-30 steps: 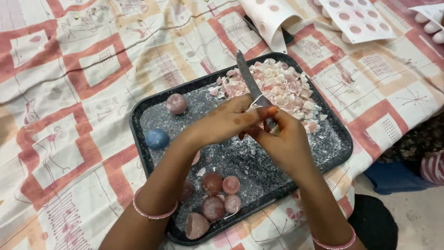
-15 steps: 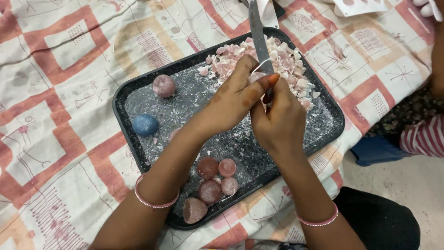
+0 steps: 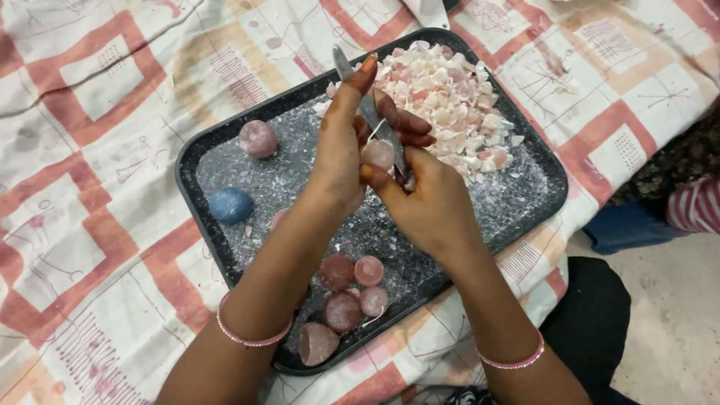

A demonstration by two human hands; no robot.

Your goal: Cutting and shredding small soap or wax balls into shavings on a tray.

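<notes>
Mid-cut: left hand [image 3: 341, 157] grips the round pink wax ball [image 3: 378, 154], right hand [image 3: 427, 202] clenches the steel knife [image 3: 367, 105] against it, needing a steady press

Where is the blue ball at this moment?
In the head view the blue ball lies on the left side of the black tray, below a pink ball, left of the left hand.

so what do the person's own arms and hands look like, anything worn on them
Both forearms are bare, with no sleeves in view. The left wrist carries a thin pink beaded bangle, and the right wrist a matching thin pink bangle. The left hand has orange-red painted nails; the right hand shows a similar tint on its thumbnail. No rings, gloves or watch are visible.
</notes>
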